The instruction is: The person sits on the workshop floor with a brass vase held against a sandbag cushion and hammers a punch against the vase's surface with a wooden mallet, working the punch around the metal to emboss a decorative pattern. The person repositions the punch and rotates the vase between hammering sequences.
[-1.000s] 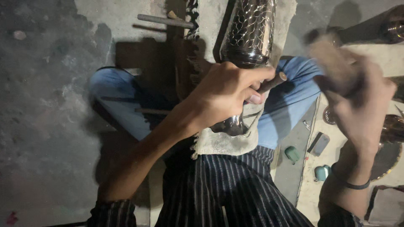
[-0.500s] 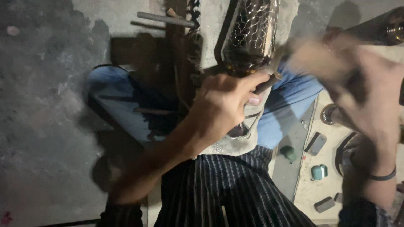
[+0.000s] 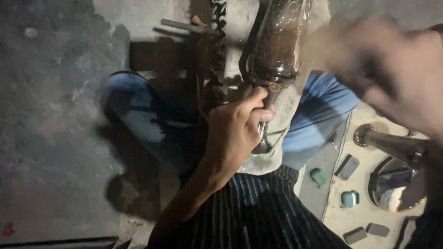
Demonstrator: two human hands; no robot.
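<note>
My left hand (image 3: 237, 133) is closed around a thin metal punch (image 3: 264, 138), whose tip rests at the neck of a dark, patterned metal vessel (image 3: 277, 41) lying across my lap. My right hand (image 3: 392, 78) is raised at the upper right and heavily blurred. Its fingers curl around a pale wooden block (image 3: 323, 46) that is smeared by the motion. A grey cloth (image 3: 272, 157) lies under the vessel between my knees.
On a pale mat to the right lie a second metal vessel (image 3: 392, 144), a shiny round dish (image 3: 397, 191), and several small green (image 3: 350, 198) and grey blocks (image 3: 348, 167). A metal rod (image 3: 184, 25) lies on the concrete floor at the top.
My right hand has swung up and to the right with the wooden block, getting larger and more blurred. My left hand keeps the punch against the vessel.
</note>
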